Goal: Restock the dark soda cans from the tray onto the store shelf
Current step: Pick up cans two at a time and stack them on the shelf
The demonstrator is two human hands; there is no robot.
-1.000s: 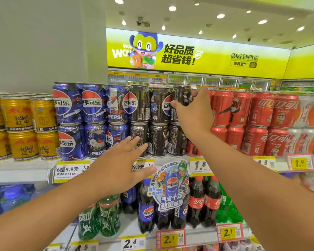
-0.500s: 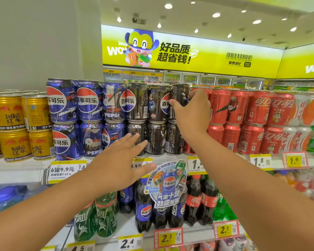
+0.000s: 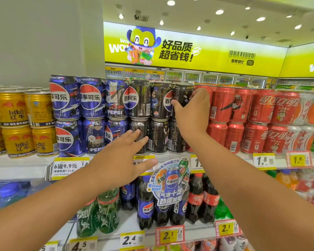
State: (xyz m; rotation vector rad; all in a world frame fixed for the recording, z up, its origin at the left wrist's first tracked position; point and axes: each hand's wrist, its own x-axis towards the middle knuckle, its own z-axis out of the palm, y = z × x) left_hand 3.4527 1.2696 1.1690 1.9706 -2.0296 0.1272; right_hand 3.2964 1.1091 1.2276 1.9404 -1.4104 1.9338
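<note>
Black Pepsi cans [image 3: 159,100] stand two high on the top shelf [image 3: 20,165], between blue Pepsi cans and red cola cans. My right hand [image 3: 192,113] grips the rightmost upper black can [image 3: 182,93], thumb on its left side, fingers round its right. My left hand [image 3: 121,160] is held out flat with spread fingers in front of the lower black cans [image 3: 140,136]; its fingertips are at a can's front, contact unclear. No tray is in view.
Blue Pepsi cans [image 3: 76,98] and gold Red Bull cans [image 3: 13,109] fill the shelf's left, red cola cans [image 3: 243,105] its right. Bottles [image 3: 145,205] stand on the shelf below, behind a round promo sign [image 3: 170,182] and price tags [image 3: 169,235].
My right hand has stayed round the upper black can with only a slight shift. My left hand holds its flat pose. The view has drifted a little.
</note>
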